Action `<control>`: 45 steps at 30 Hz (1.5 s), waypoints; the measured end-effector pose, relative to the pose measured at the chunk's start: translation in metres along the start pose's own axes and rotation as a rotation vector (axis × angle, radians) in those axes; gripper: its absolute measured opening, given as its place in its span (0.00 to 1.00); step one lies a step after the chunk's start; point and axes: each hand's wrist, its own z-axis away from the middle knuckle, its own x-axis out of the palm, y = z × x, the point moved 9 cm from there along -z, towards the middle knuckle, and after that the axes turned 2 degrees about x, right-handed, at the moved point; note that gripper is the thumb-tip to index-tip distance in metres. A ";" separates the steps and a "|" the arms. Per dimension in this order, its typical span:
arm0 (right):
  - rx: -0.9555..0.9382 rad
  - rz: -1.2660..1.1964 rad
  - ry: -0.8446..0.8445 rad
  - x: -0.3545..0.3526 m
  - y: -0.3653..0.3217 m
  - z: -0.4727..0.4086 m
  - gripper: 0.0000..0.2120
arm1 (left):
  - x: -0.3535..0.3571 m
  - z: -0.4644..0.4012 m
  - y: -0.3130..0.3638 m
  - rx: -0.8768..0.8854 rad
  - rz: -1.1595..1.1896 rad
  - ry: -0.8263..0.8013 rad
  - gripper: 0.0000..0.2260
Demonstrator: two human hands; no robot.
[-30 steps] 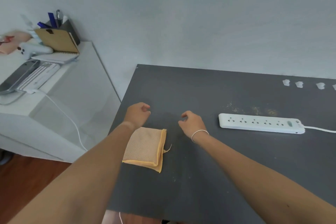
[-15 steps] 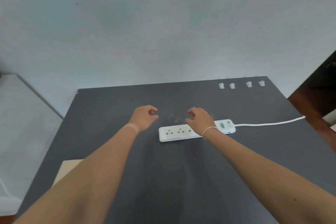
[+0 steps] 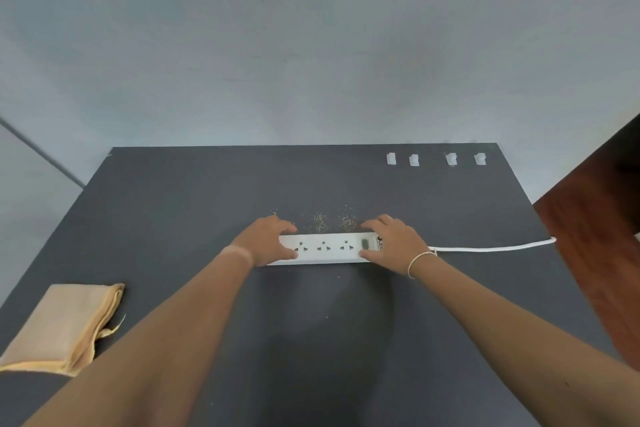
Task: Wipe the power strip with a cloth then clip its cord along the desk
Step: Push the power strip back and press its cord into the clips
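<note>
A white power strip [image 3: 325,248] lies across the middle of the dark grey desk [image 3: 194,204]. My left hand [image 3: 268,239] grips its left end and my right hand [image 3: 394,243] grips its right end, near the switch. Its white cord [image 3: 491,247] runs right to the desk's edge. A folded orange cloth [image 3: 59,326] lies at the near left, apart from both hands. Several white cord clips [image 3: 434,159] stand in a row at the far right.
Fine yellowish crumbs [image 3: 327,220] are scattered just behind the strip. A pale wall rises behind the desk. Reddish wood floor [image 3: 595,225] shows beyond the right edge, and a white surface [image 3: 24,191] lies left of the desk.
The view has swung right, from the cloth to the power strip. Both hands moved from hovering near the cloth to closing on the two ends of the strip.
</note>
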 end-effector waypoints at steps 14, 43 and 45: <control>-0.103 -0.038 -0.032 -0.002 0.014 -0.014 0.29 | 0.004 -0.020 0.015 0.099 -0.337 -0.026 0.25; -0.076 -0.222 0.054 -0.060 0.027 -0.204 0.33 | -0.094 -0.188 -0.001 0.117 -0.426 0.039 0.24; -0.087 -0.168 0.099 -0.062 0.027 -0.206 0.33 | -0.095 -0.194 -0.003 0.114 -0.428 0.037 0.24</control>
